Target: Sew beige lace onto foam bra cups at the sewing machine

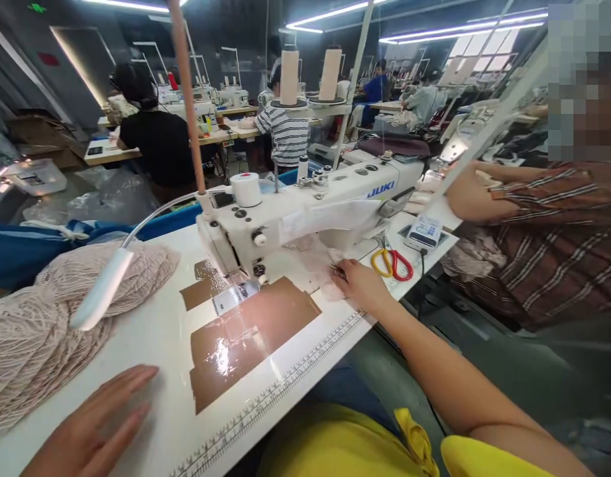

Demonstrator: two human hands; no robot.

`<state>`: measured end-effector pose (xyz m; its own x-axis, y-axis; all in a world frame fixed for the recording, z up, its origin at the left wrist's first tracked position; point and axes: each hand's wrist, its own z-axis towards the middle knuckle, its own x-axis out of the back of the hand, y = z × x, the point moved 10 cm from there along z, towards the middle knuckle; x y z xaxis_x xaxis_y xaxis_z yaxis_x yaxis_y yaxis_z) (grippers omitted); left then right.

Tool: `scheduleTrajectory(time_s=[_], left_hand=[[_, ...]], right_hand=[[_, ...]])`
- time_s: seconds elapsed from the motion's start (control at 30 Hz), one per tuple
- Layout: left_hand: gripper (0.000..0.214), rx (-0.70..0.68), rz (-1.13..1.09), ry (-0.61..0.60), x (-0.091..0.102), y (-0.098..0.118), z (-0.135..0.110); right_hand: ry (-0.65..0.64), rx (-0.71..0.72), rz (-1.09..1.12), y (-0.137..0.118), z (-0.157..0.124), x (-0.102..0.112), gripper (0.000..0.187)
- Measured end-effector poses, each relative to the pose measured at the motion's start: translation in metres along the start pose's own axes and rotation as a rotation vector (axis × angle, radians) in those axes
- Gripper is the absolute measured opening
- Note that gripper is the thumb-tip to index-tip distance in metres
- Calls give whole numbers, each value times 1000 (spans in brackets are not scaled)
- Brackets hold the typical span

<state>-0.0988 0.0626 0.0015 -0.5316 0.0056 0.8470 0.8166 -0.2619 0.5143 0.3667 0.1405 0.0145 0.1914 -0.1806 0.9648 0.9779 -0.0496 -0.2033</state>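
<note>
My left hand [89,430] lies flat and open on the white sewing table [156,338], fingers stretched out, near a pile of beige knit fabric [42,318]. My right hand [358,281] reaches to the right of the white JUKI sewing machine [310,205] and pinches a thin pale piece of fabric [323,262] lying under the machine arm. Brown tape patches [256,331] cover the table around the needle plate [230,298].
Yellow-and-red scissors [392,264] lie at the table's right end beside a small control box [425,232]. A flexible lamp [104,288] hangs over the knit pile. A person in a plaid shirt [549,245] sits close on the right. Other workers sit at machines behind.
</note>
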Motion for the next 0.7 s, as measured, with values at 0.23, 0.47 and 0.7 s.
scheduleTrajectory(time_s=[0.23, 0.47, 0.7], left_hand=[[39, 87, -599, -439, -85, 130, 46], [46, 540, -1470, -545, -192, 204, 78], [12, 449, -1456, -557, -194, 227, 74]], right_hand=[[100, 124, 347, 4, -17, 31, 25], [-303, 631, 1032, -87, -90, 35, 22], [-517, 746, 1128, -85, -102, 10, 28]])
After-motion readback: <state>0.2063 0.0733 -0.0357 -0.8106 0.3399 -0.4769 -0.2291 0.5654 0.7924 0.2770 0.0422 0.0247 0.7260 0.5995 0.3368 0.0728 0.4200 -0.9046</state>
